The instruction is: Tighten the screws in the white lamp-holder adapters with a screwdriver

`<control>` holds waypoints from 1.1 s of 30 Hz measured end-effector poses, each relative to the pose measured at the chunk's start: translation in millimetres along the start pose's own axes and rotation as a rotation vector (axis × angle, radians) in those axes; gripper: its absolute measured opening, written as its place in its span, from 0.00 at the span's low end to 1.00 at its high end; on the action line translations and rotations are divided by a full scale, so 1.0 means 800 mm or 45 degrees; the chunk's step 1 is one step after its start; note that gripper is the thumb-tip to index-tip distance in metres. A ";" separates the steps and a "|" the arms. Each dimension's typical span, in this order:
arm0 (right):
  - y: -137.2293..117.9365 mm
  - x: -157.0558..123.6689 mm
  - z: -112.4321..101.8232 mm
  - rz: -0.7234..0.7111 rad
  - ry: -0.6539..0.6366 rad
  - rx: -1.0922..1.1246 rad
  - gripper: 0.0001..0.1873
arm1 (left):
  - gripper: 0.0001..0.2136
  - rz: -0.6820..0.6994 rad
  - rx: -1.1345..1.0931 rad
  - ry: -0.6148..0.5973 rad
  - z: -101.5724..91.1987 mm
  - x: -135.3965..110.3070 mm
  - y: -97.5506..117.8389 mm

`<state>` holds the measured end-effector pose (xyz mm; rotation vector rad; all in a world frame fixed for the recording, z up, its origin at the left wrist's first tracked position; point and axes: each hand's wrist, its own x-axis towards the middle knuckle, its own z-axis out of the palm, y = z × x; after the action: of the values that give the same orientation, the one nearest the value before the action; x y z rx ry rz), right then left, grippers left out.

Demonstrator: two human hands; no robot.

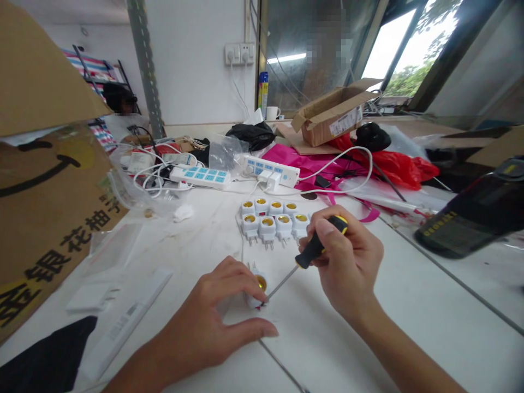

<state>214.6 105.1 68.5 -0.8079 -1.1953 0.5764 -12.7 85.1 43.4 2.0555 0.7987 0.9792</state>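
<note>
My left hand point(213, 322) rests on the white table, fingers curled round a white lamp-socket adapter point(257, 288) with a brass centre. My right hand point(347, 262) grips a black-and-yellow screwdriver point(315, 246); its metal shaft slants down left and the tip touches the adapter's lower edge. Just behind, several identical white socket adapters point(272, 221) stand in two rows.
A large cardboard box point(45, 218) fills the left side. White power strips point(200, 177) with cables lie further back, beside pink and red bags point(393, 164) and an open carton point(331, 117). A dark device point(470, 218) sits at right. White flat parts point(123, 322) lie near left. A person sits far left.
</note>
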 end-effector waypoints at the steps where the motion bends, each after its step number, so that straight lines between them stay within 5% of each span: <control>1: 0.000 0.000 0.000 -0.004 0.001 -0.008 0.14 | 0.08 0.002 0.000 0.008 0.001 0.000 0.000; 15: 0.007 -0.001 -0.003 -0.188 0.110 -0.150 0.13 | 0.05 -0.061 0.021 0.140 0.000 0.004 -0.001; 22: 0.011 0.001 0.003 -0.136 0.175 -0.003 0.14 | 0.05 -0.061 0.030 0.227 0.003 0.006 -0.007; 33: 0.018 -0.010 0.004 -0.154 0.120 -0.146 0.15 | 0.06 -0.065 0.099 0.308 0.006 0.009 -0.004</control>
<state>209.5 108.7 52.7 -0.8439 -1.1897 0.3698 -5.9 91.2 41.2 1.9944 1.0236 1.1996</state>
